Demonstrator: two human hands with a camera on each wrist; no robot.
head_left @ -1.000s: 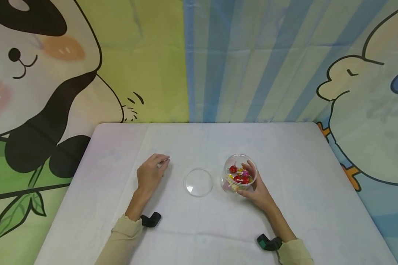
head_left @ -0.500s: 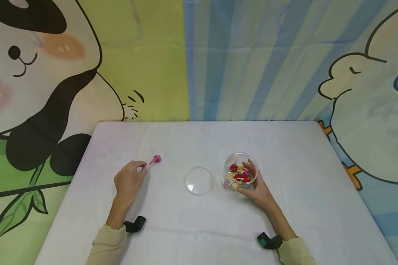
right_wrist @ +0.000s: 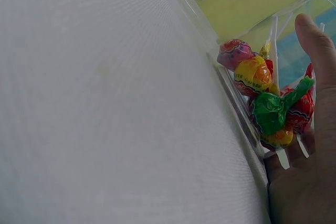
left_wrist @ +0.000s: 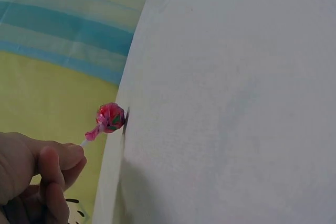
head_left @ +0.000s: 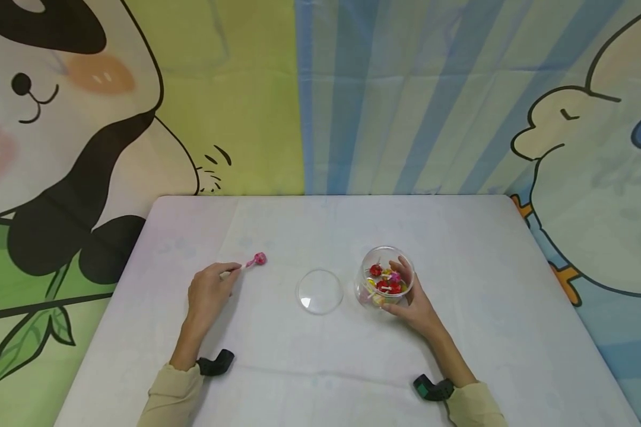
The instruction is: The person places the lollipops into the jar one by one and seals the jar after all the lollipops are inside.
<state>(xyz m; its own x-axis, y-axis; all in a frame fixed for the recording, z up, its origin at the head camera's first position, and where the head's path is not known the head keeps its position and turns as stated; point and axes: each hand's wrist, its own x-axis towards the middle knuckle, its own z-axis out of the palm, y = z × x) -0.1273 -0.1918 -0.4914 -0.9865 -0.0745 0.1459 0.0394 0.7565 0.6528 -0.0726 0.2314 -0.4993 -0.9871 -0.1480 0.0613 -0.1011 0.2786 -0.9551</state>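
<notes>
A pink-wrapped lollipop (head_left: 260,258) is pinched by its white stick between the thumb and fingers of my left hand (head_left: 209,293), over the left part of the table. In the left wrist view the lollipop's head (left_wrist: 110,117) points away from the fingertips, close to the tabletop. My right hand (head_left: 418,308) curls round the side of a clear, uncovered jar (head_left: 364,283). Several lollipops in red, yellow, green and purple wrappers (right_wrist: 270,111) lie inside it, seen through its wall in the right wrist view.
Between the two hands a clear round lid (head_left: 320,292) lies flat on the white table (head_left: 320,367). Behind the table's far edge hangs a cartoon-printed cloth (head_left: 262,118). Each wrist wears a small black camera (head_left: 216,363).
My left hand has moved left from near the lid, and the pink lollipop has come into view in its fingers. Lately it has shifted slightly right. My right hand stays on the jar.
</notes>
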